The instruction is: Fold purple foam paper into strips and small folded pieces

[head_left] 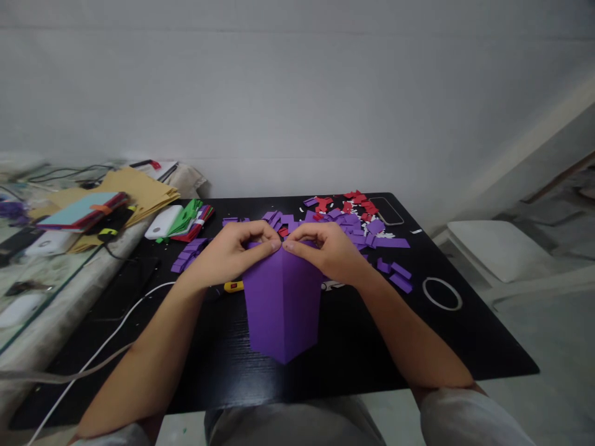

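Between my hands, upright over the black table [223,378], is a sheet of purple paper [283,303] with a vertical crease down its middle. My left hand [248,248] pinches its top edge just left of the crease, thumb toward me. On the other side of the crease, my right hand [320,248] pinches the same edge, the two thumb tips nearly meeting. Behind the paper, a yellow cutter [233,287] shows in part near my left hand. A metal tool [331,285], mostly hidden, lies by my right wrist.
Purple paper pieces [360,235] and red scraps [360,201] are strewn at the back. A white ring [442,293] lies right. Left are folded green papers [186,218], a white device [163,222] and a trailing white cable [116,325]. A white stool [499,251] stands right.
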Demonstrator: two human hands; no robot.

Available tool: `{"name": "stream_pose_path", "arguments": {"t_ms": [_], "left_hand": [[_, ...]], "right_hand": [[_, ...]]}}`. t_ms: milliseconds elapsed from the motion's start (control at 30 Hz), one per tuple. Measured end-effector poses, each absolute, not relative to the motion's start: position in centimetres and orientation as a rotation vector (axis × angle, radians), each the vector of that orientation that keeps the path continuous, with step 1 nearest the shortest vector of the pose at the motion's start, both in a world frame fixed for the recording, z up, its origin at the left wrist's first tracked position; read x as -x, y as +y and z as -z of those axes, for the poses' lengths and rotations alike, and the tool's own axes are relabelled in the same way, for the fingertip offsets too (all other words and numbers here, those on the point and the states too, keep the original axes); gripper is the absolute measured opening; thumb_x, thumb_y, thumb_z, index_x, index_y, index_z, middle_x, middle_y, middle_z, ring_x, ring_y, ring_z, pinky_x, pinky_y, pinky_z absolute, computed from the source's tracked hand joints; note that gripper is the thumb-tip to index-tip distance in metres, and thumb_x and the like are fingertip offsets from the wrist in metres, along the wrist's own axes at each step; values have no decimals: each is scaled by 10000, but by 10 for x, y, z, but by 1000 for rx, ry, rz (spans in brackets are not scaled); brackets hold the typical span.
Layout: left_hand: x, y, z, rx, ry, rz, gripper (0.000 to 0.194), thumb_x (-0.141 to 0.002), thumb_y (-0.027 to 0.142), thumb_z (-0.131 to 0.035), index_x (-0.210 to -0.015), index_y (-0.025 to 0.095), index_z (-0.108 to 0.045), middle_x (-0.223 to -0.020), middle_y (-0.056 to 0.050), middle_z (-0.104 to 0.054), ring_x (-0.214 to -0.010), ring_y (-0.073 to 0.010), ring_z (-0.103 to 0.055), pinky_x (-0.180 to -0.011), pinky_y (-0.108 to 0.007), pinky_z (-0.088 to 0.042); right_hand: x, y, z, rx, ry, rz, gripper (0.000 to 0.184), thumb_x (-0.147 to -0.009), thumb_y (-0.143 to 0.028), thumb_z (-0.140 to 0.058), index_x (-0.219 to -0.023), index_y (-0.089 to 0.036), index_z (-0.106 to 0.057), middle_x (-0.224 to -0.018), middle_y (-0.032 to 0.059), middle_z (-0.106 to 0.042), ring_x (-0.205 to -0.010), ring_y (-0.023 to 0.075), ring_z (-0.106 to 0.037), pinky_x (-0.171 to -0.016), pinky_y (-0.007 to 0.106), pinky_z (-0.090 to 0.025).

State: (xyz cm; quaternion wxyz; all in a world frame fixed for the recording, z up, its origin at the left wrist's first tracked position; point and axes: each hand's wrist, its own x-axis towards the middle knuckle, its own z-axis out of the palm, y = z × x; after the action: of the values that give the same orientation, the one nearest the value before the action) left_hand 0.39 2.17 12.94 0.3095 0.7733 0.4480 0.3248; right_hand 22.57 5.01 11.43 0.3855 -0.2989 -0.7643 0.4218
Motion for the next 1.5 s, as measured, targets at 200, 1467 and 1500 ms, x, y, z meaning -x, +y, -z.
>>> {"name": "stream_pose_path", "arguments": {"t_ms": [200,1467,1500], "left_hand": [[-9,18,-129,-1985,1238,-935,249,-969,389,-622,-901,171,-722,-849,-24,-714,-772,-143,-616,-670,-241,-452],[-28,-36,-15,-1902,1409,-821,209,-1018,346,-539,-1032,214,-700,-919,-21,-752,-860,-179,-707,-818,-296,-544],[-30,-42,-6,-1915,1396,-784,196,-1020,320,-530,-1063,214,-690,-952,-32,-756,-888,-185,-717,-839,-309,-554]], "right_hand": [[-223,47,-114,748,-1854,-1041,121,-894,-262,-722,-842,-170,-782,-834,21,-785,-782,151,-695,-745,275,-522],[-273,15,-4,1327,-2088,-730,218,-900,-82,-654,-1056,-187,-766,-1104,93,-794,-1054,272,-740,-995,478,-575],[-276,11,7,1330,-2156,-670,246,-901,-72,-647,-1085,-184,-766,-1148,103,-784,-1119,293,-717,-1038,509,-554]]}}
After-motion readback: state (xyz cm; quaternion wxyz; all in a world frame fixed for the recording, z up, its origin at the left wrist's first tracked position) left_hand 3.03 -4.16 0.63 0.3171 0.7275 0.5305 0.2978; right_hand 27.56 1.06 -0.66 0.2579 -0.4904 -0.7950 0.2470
